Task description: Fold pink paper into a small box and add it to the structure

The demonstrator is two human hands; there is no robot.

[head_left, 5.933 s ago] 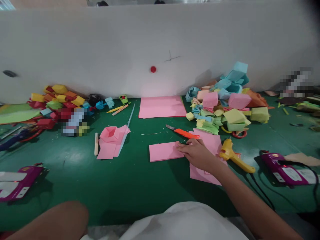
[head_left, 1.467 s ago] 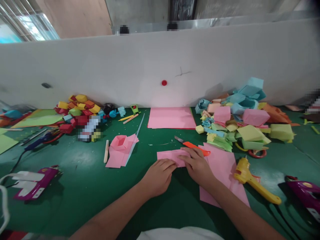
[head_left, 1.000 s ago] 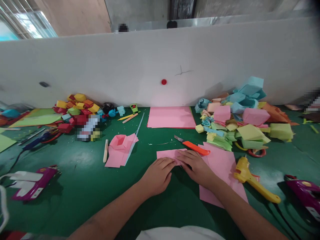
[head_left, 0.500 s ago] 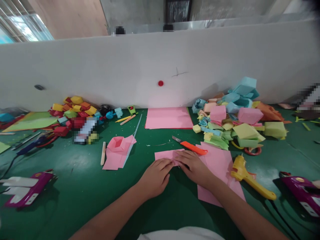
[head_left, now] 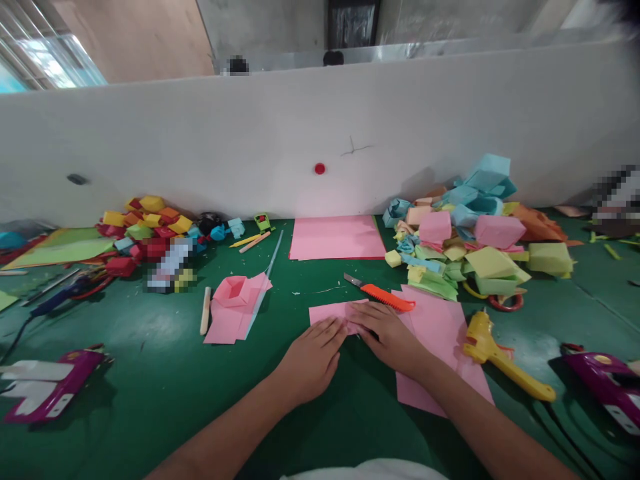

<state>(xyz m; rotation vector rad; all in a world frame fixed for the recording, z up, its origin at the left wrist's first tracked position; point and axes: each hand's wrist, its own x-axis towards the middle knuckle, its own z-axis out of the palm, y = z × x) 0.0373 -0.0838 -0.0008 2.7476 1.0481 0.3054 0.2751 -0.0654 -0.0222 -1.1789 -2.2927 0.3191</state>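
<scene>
A small strip of pink paper [head_left: 327, 311] lies on the green table in front of me, its near part covered by my fingers. My left hand [head_left: 313, 357] holds it from the left, fingers close together with their tips on the paper. From the right, my right hand [head_left: 385, 333] grips the same paper, its fingertips almost meeting those of the left. What lies under the fingertips is hidden. Just beyond the right hand rests an orange utility knife [head_left: 387, 297] with its blade out. Larger pink sheets [head_left: 440, 333] lie partly under my right forearm.
A pink folded paper box [head_left: 233, 291] sits on pink paper at left, beside a wooden stick [head_left: 205, 311]. A yellow glue gun [head_left: 505, 363] lies right. Paper shapes are heaped at back left [head_left: 150, 220] and back right [head_left: 465, 233]. Purple power strips [head_left: 75, 380] flank me; a white partition [head_left: 225, 140] stands behind.
Both hands stay on the pink paper, with hardly any finger movement. The view has shifted very slightly.
</scene>
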